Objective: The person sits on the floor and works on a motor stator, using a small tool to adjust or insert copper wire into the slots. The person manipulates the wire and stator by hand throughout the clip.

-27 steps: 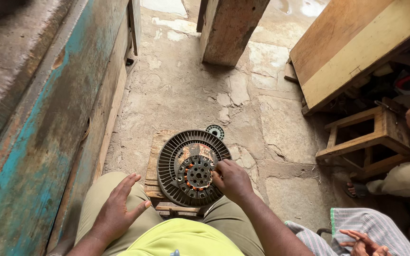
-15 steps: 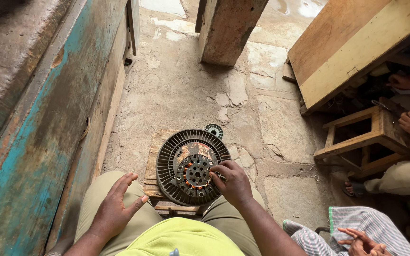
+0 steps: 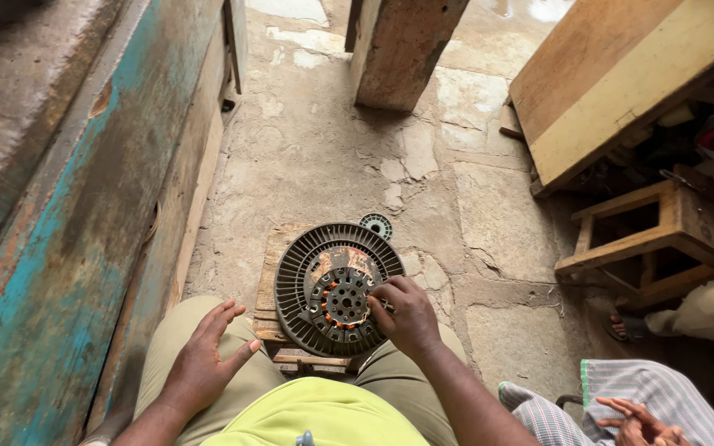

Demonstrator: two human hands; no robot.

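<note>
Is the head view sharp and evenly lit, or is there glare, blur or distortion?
Head view: soft, even daylight; the round grey finned metal disc and right hand are sharp; slight glare on the wet concrete floor at top; wide-angle bending at the edges.

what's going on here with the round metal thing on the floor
A person sits over a round finned motor part that lies on a small wooden board on the cracked concrete floor. Their right hand rests on the part's right side, fingers at the central core with its orange windings. Their left hand lies open on their left thigh, holding nothing. A small round disc sits just beyond the part. Other people sit to the right, by a wooden stool.
</note>
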